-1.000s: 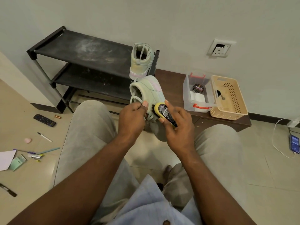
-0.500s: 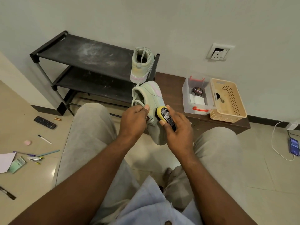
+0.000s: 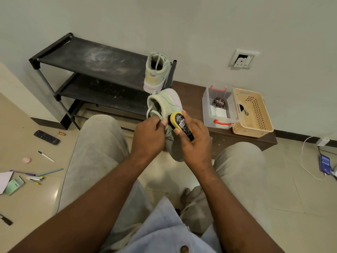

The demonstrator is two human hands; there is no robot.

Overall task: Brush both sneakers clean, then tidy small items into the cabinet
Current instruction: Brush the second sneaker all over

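Note:
I sit on the floor with my knees up. My left hand (image 3: 148, 136) grips a pale green sneaker (image 3: 166, 104) by its collar and laces, held between my knees. My right hand (image 3: 194, 141) grips a yellow and black shoe brush (image 3: 179, 122) and presses it against the sneaker's side. The second pale green sneaker (image 3: 156, 72) stands on the right end of the black shoe rack (image 3: 91, 59). A low brown cabinet (image 3: 242, 141) stands against the wall behind my hands.
On the cabinet stand a clear box (image 3: 218, 106) with a polish tin (image 3: 218, 102) and a beige basket (image 3: 252, 112). On the floor at left lie a remote (image 3: 46, 137), a battery (image 3: 61, 133), several pens (image 3: 46, 156) and papers (image 3: 14, 184). A phone (image 3: 325, 164) charges at right.
The camera has tilted, so everything sits lower in the frame. The brush has slid a little up along the sneaker's side. Both hands keep their hold.

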